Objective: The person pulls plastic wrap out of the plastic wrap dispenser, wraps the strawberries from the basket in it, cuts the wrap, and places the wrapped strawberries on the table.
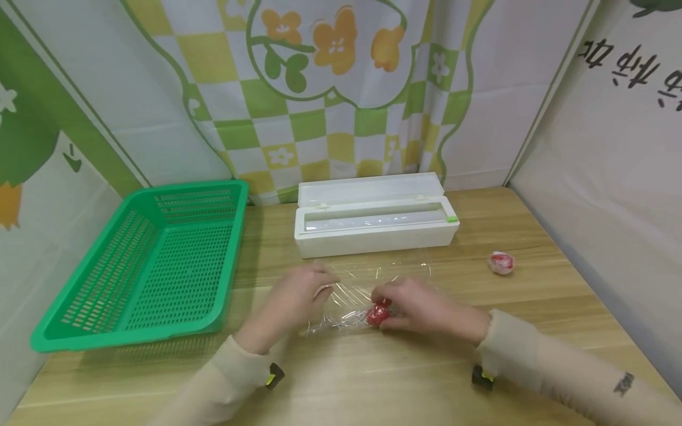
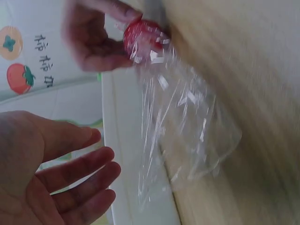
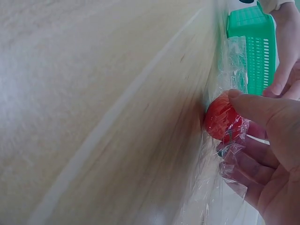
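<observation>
My right hand (image 1: 418, 305) grips a small red tomato (image 1: 377, 315) between thumb and fingers, low over the table. Cling film (image 3: 232, 61) covers the tomato, and in the right wrist view a bit of green shows beside its red skin. The loose film (image 2: 187, 117) trails from the tomato toward the left, clear and wrinkled. My left hand (image 1: 293, 299) hovers at the film's left side; in the left wrist view its fingers (image 2: 89, 178) are spread and relaxed, apart from the film. A second red thing, wrapped in film (image 1: 501, 262), lies at the right of the table.
A white box (image 1: 373, 239) with its lid raised stands at the back, a roll of film (image 1: 373, 220) inside. At the left sits a green plastic basket (image 1: 231, 260). Patterned cloth (image 1: 330, 136) hangs behind the wooden table (image 1: 373, 378).
</observation>
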